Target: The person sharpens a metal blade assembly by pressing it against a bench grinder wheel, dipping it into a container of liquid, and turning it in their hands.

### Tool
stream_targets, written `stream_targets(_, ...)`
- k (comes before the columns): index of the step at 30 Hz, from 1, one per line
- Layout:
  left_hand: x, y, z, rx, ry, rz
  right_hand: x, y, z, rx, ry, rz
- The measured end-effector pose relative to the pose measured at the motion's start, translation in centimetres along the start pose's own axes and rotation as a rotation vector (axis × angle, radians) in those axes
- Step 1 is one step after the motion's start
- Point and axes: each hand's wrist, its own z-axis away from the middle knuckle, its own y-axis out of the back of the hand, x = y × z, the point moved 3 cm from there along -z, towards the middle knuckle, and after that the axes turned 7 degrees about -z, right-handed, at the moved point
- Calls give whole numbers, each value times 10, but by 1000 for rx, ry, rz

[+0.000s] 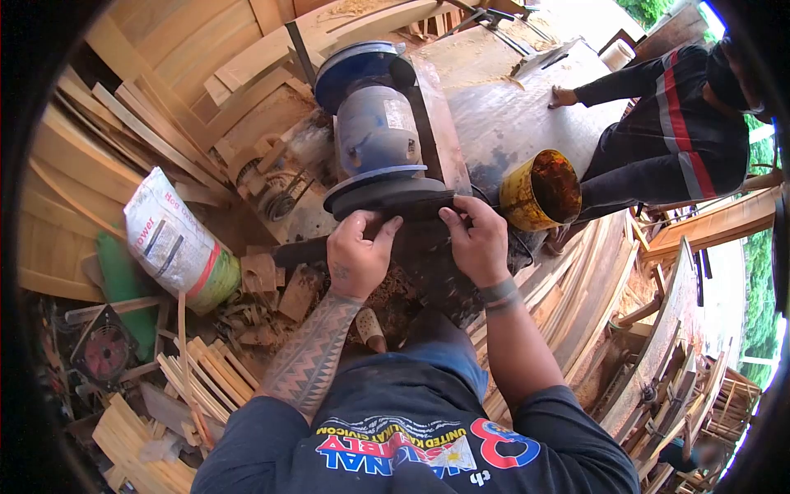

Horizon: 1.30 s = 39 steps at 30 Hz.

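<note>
Left hand [360, 254] and right hand [480, 244] — two bare hands — are both closed on one dark flat piece [424, 204], pinching it at its left and right ends. It lies just at the near wheel [383, 189] of one blue-grey grinder [374, 132], which carries two wheels in all, the second wheel [358, 70] at the far end. One pale label [400, 115] sits on the motor, its print too small to read. To the right stands one yellow bucket [520, 198], stained inside; beyond it, one co-worker's hand [564, 97] touches the table [502, 107]. One white sack [174, 239] at left reads "Hog" and "ower". Near, the dark shirt [395, 420] shows "UNITED" and "8th".
</note>
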Motion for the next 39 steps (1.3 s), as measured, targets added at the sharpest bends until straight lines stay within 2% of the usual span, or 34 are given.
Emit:
stream_targets(8,-16,22,1,-4,74,52,-13,-23,4,6,61,10)
stream_targets(14,-17,38,0,18,19,-23,-20,-34,7,-1,92,55)
stream_targets(21,-23,48,0,8,77,38,-31,-44,9,7,103,25)
stream_targets(24,-20,56,2,60,34,45,-41,-43,15,15,69,-9)
stream_targets(25,-16,62,4,63,-52,31,-45,-42,18,20,49,-30)
stream_targets(28,1,83,17,46,-362,-28,-22,-52,50,-42,-263,-585)
stream_targets(29,9,90,24,24,-495,-65,-25,-51,64,-91,-474,-911)
stream_targets(30,17,95,32,0,-627,-103,-24,-52,75,-133,-597,-1161)
stream_targets(32,28,100,45,-41,-765,-4,-35,-63,98,-70,-724,-1571)
stream_targets(34,35,101,61,-109,-852,29,-37,-67,117,-176,-813,-1773)
stream_targets(39,45,98,81,-208,-956,69,-54,-56,126,-266,-858,-1848)
